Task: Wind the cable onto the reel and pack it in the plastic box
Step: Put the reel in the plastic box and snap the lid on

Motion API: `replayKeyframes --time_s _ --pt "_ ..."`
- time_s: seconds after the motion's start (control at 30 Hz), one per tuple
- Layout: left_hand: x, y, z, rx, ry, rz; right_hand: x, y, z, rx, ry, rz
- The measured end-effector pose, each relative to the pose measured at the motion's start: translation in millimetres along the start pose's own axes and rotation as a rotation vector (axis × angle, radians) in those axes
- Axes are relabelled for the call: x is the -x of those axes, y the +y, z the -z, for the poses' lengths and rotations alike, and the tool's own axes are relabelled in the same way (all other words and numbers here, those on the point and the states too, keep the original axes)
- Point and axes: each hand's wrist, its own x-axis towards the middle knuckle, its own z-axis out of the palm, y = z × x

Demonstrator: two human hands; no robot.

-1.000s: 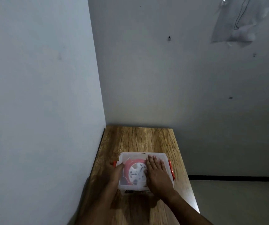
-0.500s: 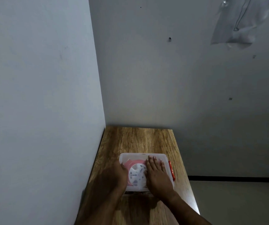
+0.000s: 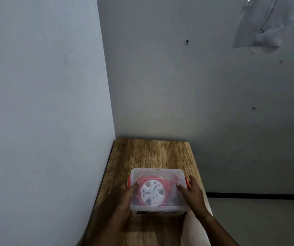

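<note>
A clear plastic box [image 3: 156,172] with its lid on stands on the wooden table [image 3: 151,153]. Through the lid I see the white reel [image 3: 152,192] with red cable [image 3: 167,188] around it. The box has a red latch on the left end [image 3: 128,181] and another on the right end [image 3: 187,183]. My left hand [image 3: 126,194] rests at the left edge, fingers laid on the lid. At the right edge, the fingers of my right hand [image 3: 191,193] lie on the lid, thumb just outside the right latch.
The table fits into a corner, with a wall close on the left and another behind it. Its right edge drops to the floor just right of the box. A clear plastic bag [image 3: 265,23] hangs high on the back wall.
My right hand has slid from the middle of the lid to its right edge by the latch. My left hand has shifted along the left edge, and the reel shows fully now.
</note>
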Motion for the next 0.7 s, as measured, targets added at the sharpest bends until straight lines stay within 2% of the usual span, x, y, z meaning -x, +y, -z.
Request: replayKeyframes --time_s 0.1,0.17,0.4,0.53,0.7 --pt "9 6 0 0.083 -0.034 0.008 3 3 -1 -0.292 -0.123 -0.095" --pt "13 10 1 0.096 -0.050 0.001 2 9 -4 -0.366 -0.147 -0.107" --pt "7 17 1 0.078 -0.091 -0.007 -8 15 -10 -0.419 -0.130 -0.116" --pt "-6 39 1 0.144 -0.113 0.010 -29 3 -8 -0.428 -0.148 -0.083" --pt "-25 77 -8 0.182 -0.122 -0.054 -74 -21 -4 -0.456 -0.155 -0.073"
